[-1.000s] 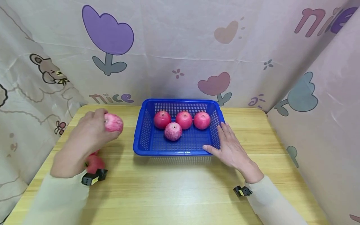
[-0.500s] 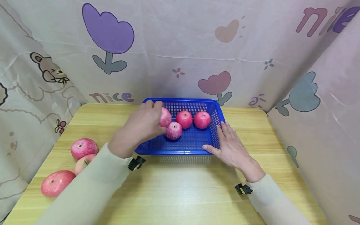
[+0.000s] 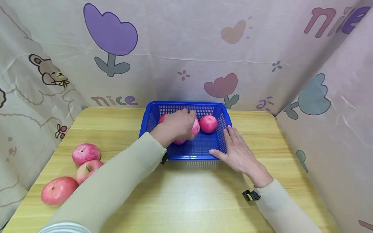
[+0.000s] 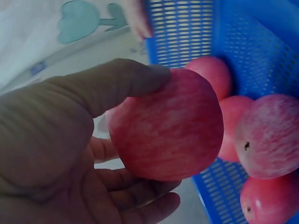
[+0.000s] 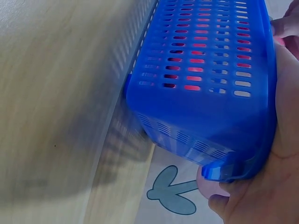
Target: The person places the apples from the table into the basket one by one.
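My left hand (image 3: 176,124) is over the blue plastic basket (image 3: 189,158), holding a red apple (image 4: 168,126) between thumb and fingers. In the left wrist view, the held apple appears beside several other apples in the basket, among them a pale streaked apple (image 4: 271,137). Another red apple (image 3: 208,124) sits near the basket's right end. My hand and forearm partly cover the remaining ones in the head view. With fingers extended, my right hand (image 3: 242,153) rests on the basket's right rim, its thumb at the front corner. The right wrist view shows the basket's slotted wall (image 5: 196,102) against that palm.
At the table's left lie a streaked apple (image 3: 86,154), an apple with a stem (image 3: 87,171) and a larger red apple (image 3: 59,191). My left sleeve (image 3: 122,181) crosses close to them. A printed curtain (image 3: 175,48) stands behind the wooden table (image 3: 198,200).
My left hand has carried the apple from above the table's left side rightward into the space over the basket's middle. The right hand has stayed on the basket rim.
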The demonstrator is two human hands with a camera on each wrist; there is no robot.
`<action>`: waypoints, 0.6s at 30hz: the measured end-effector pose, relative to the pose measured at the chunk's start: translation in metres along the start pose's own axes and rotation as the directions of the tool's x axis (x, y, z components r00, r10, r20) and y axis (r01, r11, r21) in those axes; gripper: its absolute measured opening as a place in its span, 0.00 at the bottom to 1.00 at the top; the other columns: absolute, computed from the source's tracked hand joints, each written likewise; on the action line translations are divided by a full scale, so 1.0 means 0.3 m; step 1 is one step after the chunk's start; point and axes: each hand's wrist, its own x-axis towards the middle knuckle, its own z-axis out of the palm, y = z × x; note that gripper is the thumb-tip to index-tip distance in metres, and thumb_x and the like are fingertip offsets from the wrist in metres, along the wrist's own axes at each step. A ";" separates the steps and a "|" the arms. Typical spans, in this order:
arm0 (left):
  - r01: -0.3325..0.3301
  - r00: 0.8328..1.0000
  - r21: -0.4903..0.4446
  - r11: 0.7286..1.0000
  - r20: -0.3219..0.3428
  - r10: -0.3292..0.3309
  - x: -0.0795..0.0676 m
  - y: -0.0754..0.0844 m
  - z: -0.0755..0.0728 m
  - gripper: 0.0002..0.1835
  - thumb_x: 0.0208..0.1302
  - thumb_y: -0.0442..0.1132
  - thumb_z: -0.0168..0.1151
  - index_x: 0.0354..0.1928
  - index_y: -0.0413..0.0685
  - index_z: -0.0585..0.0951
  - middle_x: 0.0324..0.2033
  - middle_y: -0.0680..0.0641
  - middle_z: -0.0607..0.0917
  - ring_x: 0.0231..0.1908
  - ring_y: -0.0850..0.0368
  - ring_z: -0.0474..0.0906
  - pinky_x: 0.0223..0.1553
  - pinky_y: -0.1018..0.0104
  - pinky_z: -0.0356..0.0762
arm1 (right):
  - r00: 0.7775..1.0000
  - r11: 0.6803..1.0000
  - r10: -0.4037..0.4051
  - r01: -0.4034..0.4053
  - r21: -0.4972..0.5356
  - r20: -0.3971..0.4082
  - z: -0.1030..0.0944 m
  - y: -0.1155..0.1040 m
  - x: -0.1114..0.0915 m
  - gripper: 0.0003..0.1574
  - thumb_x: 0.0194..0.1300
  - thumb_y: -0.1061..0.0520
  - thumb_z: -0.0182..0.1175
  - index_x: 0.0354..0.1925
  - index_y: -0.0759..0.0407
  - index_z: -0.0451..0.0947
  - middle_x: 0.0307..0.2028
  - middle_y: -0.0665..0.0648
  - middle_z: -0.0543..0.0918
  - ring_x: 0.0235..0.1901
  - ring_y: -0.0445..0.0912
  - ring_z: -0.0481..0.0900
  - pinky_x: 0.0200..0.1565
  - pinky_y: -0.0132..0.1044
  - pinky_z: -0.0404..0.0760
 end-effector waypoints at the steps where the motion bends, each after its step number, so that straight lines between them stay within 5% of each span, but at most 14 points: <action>1: -0.020 1.000 0.007 1.000 0.011 0.020 0.013 0.004 0.004 0.44 0.60 0.51 0.75 0.74 0.42 0.67 0.63 0.37 0.78 0.65 0.39 0.76 0.65 0.41 0.80 | 1.000 1.000 0.001 -0.001 0.002 -0.003 0.000 0.001 0.000 0.75 0.67 0.13 0.47 0.84 0.66 0.42 0.85 0.68 0.38 0.84 0.63 0.35 0.83 0.61 0.42; 9: -0.183 0.972 0.000 0.983 0.151 0.181 0.100 0.019 0.021 0.46 0.64 0.50 0.70 0.79 0.41 0.62 0.72 0.34 0.74 0.72 0.38 0.72 0.75 0.44 0.70 | 1.000 1.000 -0.015 0.015 0.006 -0.012 0.002 0.004 0.005 0.74 0.68 0.14 0.47 0.84 0.67 0.43 0.85 0.68 0.40 0.85 0.63 0.35 0.83 0.60 0.42; 18: -0.245 0.933 0.081 0.966 0.289 0.212 0.170 0.046 0.061 0.50 0.66 0.51 0.72 0.83 0.48 0.57 0.76 0.39 0.70 0.74 0.44 0.69 0.79 0.50 0.64 | 1.000 1.000 -0.018 0.018 -0.011 -0.024 0.003 0.003 0.004 0.74 0.68 0.14 0.46 0.84 0.67 0.44 0.85 0.68 0.39 0.84 0.63 0.36 0.83 0.60 0.44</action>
